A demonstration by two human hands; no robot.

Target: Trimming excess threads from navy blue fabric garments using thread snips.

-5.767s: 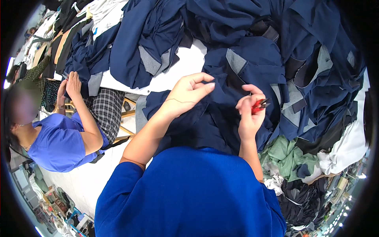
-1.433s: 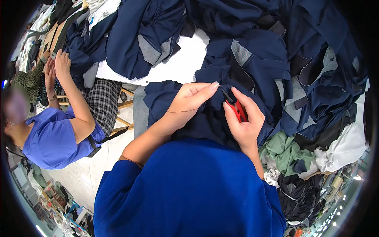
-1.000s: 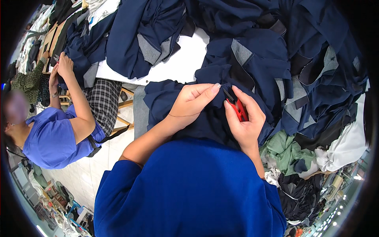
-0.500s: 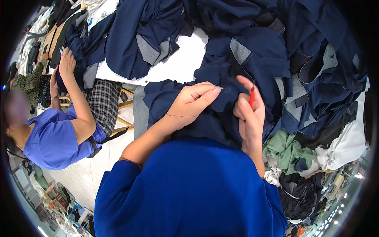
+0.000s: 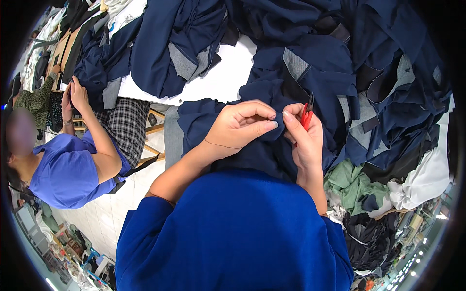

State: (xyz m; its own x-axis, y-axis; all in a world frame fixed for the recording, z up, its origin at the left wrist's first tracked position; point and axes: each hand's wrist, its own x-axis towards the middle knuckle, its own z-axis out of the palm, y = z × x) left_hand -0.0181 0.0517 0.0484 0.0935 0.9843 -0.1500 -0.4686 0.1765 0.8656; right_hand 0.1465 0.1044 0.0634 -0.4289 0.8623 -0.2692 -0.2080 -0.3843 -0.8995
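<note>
On the left is 1 co-worker (image 5: 73,165) in a violet-blue top (image 5: 63,174) and checked bottoms (image 5: 130,127), with pale floor tiles (image 5: 97,220) visible. On the right, a crumpled green cloth (image 5: 348,186) lies beside a white cloth (image 5: 423,167), near black scraps (image 5: 366,245).

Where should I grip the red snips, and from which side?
I'd take the red snips by their red handles, from the side nearest your body. The dark blades point up the picture, away from you, so that likely keeps skin clear of the edges. Your right hand partly hides the handles, so their full shape can't be told.
</note>
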